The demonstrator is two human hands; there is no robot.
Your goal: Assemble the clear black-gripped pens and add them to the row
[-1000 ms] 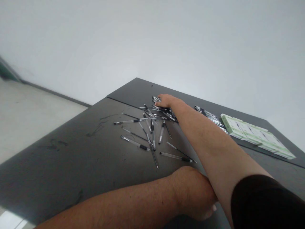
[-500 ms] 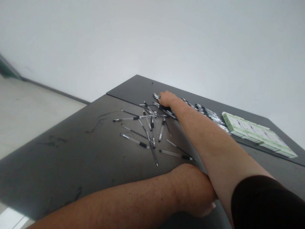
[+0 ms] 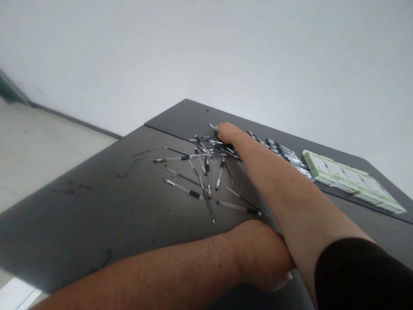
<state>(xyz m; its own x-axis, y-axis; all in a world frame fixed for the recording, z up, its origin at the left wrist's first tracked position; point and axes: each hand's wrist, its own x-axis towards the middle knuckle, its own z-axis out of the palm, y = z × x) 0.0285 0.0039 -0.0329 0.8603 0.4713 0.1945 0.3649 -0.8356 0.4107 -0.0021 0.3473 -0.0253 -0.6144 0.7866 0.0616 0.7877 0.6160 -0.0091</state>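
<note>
At the far side of the pen pile, my right hand (image 3: 227,132) is closed around the ends of clear pens (image 3: 213,126) whose tips stick out to its left. How many it holds is hidden. Loose clear pens with black grips (image 3: 182,188) and thin refills (image 3: 182,175) lie criss-crossed on the dark table (image 3: 129,224) below and left of that hand. My left hand (image 3: 264,254) is curled at the near table edge, below my right forearm. Its fingers are mostly hidden, with just a fingertip showing, so what it holds, if anything, cannot be seen.
Beyond my right forearm lies a row of pens (image 3: 280,150) side by side. Farther right are several overlapping green-and-white pen boxes (image 3: 351,178). A seam crosses the table, and a white wall (image 3: 206,51) stands behind it.
My right hand has shifted slightly right, and fewer pen ends show at its left. A pen now lies at the top of the pile just below it. My left hand stays put.
</note>
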